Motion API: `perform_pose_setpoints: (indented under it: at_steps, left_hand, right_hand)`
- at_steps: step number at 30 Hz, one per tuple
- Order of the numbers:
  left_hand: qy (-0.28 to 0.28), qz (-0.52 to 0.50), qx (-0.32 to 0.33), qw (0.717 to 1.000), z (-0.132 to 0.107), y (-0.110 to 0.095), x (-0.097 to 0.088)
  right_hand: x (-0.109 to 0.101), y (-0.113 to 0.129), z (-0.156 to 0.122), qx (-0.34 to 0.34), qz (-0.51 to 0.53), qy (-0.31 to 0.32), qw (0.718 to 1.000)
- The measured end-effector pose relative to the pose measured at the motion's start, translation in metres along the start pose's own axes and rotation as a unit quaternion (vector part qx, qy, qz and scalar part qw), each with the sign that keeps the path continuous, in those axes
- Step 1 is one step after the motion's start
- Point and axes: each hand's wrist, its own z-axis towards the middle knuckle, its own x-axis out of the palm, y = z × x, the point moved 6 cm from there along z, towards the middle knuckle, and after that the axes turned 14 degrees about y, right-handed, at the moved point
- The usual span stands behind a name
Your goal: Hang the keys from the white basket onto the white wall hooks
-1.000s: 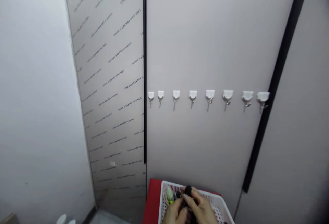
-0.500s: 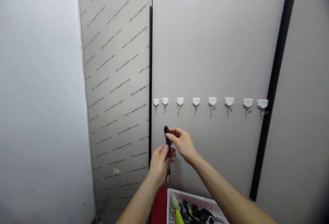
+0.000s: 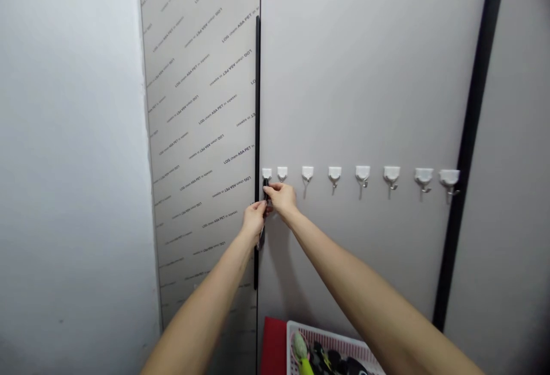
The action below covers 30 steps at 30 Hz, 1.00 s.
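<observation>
at leftmost white plastic wall hook [image 3: 267,174]: left hand [image 3: 253,218] and right hand [image 3: 281,197] grip black-handled metal tool [image 3: 266,186], seems not hung yet. other hooks [image 3: 362,173] bare; white plastic basket [image 3: 335,338] holds more.

Matt grey wall panel [image 3: 365,77], white plastic hooks [image 3: 362,173] with shiny metal prongs.

We read "LOG chem ASA PET" repeated slantwise across the left panel's film [image 3: 201,134]. The smaller words after it escape us.
</observation>
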Motion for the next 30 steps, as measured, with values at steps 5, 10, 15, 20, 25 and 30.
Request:
perform_pose_setpoints:
  at_steps: [5,10,15,20,25,30]
  left_hand:
    - [0.001,0.000,0.002,1.000,0.002,0.000,0.002]
    - [0.001,0.012,0.014,1.000,0.002,-0.004,0.005]
    - [-0.006,0.016,0.041,0.999,0.001,-0.005,0.005]
    - [0.005,0.082,0.008,0.997,0.005,0.002,0.005]
    - [-0.002,0.133,-0.011,0.991,0.013,0.012,-0.004]
    - [-0.047,0.214,0.003,0.976,0.003,0.020,-0.021]
  right_hand:
    - [-0.001,0.000,0.002,0.002,-0.058,-0.003,0.998]
    - [-0.001,0.006,0.001,-0.003,-0.063,-0.003,0.998]
    - [-0.002,0.010,-0.002,-0.031,-0.068,-0.002,0.997]
    - [0.001,-0.001,0.000,-0.015,-0.092,-0.004,0.996]
    - [0.003,-0.006,-0.002,-0.016,-0.134,-0.008,0.991]
    - [-0.006,-0.036,-0.024,-0.014,-0.111,0.032,0.993]
